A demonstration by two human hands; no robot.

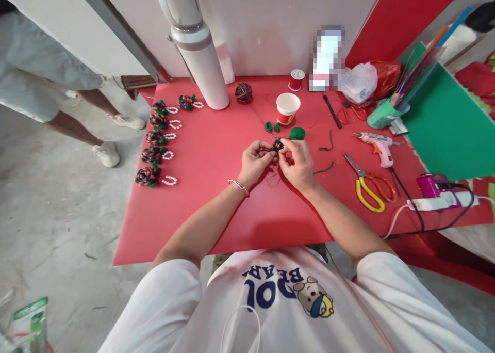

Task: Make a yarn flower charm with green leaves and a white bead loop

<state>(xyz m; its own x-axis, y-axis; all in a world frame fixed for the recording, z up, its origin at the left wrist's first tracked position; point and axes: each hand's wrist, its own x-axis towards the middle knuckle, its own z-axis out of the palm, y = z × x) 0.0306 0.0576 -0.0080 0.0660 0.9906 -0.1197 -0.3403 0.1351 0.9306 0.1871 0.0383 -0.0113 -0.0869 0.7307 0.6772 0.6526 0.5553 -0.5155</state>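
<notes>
Between both hands, over the middle of the red table, is a small dark multicoloured yarn flower [277, 145]. My left hand [257, 162] pinches its left side, and my right hand [297, 161] grips it from the right with fingertips closed. A thin crochet hook [273, 135] shows just above the flower; which fingers touch it, if any, I cannot tell. Just beyond lie two small green crocheted leaves [269, 126] and a green yarn ball [297, 133]. Finished-looking yarn flowers [147, 176] with white bead loops [169, 180] line the table's left side.
A white flask [204, 59], multicoloured yarn ball [243, 92], paper cup [288, 108] and thread spool [297, 79] stand at the back. Rightward are scissors [363, 180], a pink glue gun [381, 147], a power strip [441, 202] and a green pen cup [382, 114]. Someone's legs [73, 95] are at left.
</notes>
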